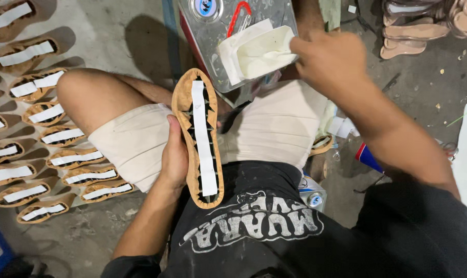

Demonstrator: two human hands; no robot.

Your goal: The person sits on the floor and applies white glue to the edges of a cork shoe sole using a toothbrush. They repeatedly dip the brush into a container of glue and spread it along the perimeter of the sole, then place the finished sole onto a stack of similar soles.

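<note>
- The person sits on the concrete floor (pixel 110 31), knees spread, in pale shorts and a black shirt; the head view looks straight down into the lap.
- A silver metal tin (pixel 213 56) stands between the knees, just beyond the lap, with one white plastic tub (pixel 254 51) resting on top of it; the tub's inside is coated with pale paste.
- One tan shoe sole (pixel 197 139) stands upright over the lap, toe end pointing away from the body, with a single white paper strip (pixel 202 139) running down its middle over dark cut-outs.
- The left hand (pixel 175 154) grasps that sole: the grip is clenched along its left edge, thumb pressed on the rim, fingers hidden behind it.
- The right hand (pixel 329 59) is well apart from the sole, up at the tub's right edge; its fingers are pinched together on something thin and pale that reaches into the tub, too small to make out.
- To the left, about sixteen more tan soles (pixel 74 159) lie on the floor in overlapping rows, each bearing its own white strip.
- At the top right, a few pinkish soles (pixel 413 31) are stacked on the floor; the exact count cannot be told.
- One small red loop (pixel 238 13) lies on the tin behind the tub.
</note>
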